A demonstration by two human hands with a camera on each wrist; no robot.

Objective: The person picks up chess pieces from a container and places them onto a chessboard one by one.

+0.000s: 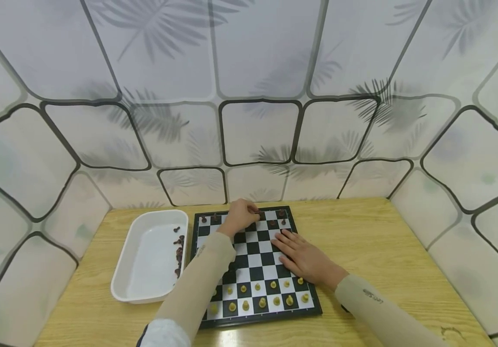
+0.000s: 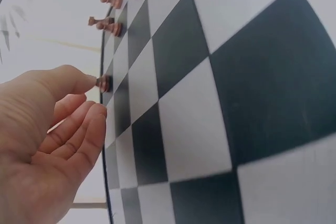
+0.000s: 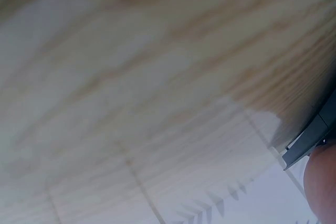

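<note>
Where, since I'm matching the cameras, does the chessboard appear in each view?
Head: chessboard at lower centre.
Left wrist: it fills the centre and right.
Right wrist: only its dark edge, at right.
Shared landmark: leaf-print backdrop, at top, upper left and bottom respectively.

On my feeds the table (image 1: 361, 231) reads as wood, its grain streaky and its surface smooth enough to throw back a soft glare. The chessboard (image 1: 255, 260) looks to me like smooth plastic with a faint sheen. I take the reddish-brown pieces (image 1: 180, 254) and yellow pieces (image 1: 262, 302) for plastic, slightly shiny. The tray (image 1: 149, 260) seems smooth plastic, the beige sleeves (image 1: 201, 279) matt cloth, and the patterned wall (image 1: 257, 130) matt, cloth or paper I cannot tell
</note>
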